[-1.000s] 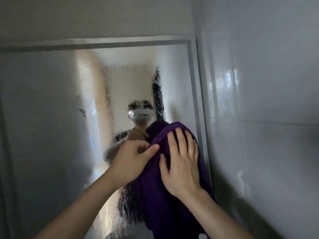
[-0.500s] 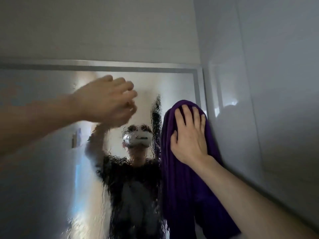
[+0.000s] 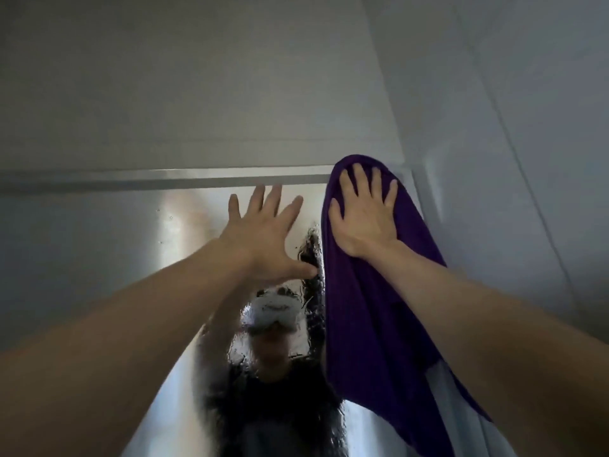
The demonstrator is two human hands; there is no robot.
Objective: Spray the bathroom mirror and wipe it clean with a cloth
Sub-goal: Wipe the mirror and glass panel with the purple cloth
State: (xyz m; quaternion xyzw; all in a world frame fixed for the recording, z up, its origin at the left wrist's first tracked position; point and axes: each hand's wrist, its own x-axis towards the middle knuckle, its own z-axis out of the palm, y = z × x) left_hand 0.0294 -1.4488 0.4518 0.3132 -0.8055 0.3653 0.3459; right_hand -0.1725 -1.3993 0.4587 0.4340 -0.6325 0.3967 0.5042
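Two walls: a plain grey wall (image 3: 164,77) fills the upper view above the mirror (image 3: 99,242), and a glossy tiled wall (image 3: 527,159) runs down the right side, meeting it at the corner.
Mirror: a silver frame (image 3: 164,178) edges its top; the glass reflects a person with both arms raised.
Cloth (image 3: 379,308): purple, spread against the mirror's top right corner, its upper fold reaching over the frame, the rest hanging down the right side of the glass.
Droplets (image 3: 311,258): beaded, streaky wetness covers the glass just left of the cloth and down over the reflection; the far left glass looks smooth.
Right hand (image 3: 365,216): flat on the upper cloth, fingers straight and spread, pressing it to the mirror, grasping nothing.
Left hand (image 3: 263,239): released, fingers straight and fanned, raised just left of the cloth below the frame, thumb tip over the wet streak; whether it touches the glass cannot be told.
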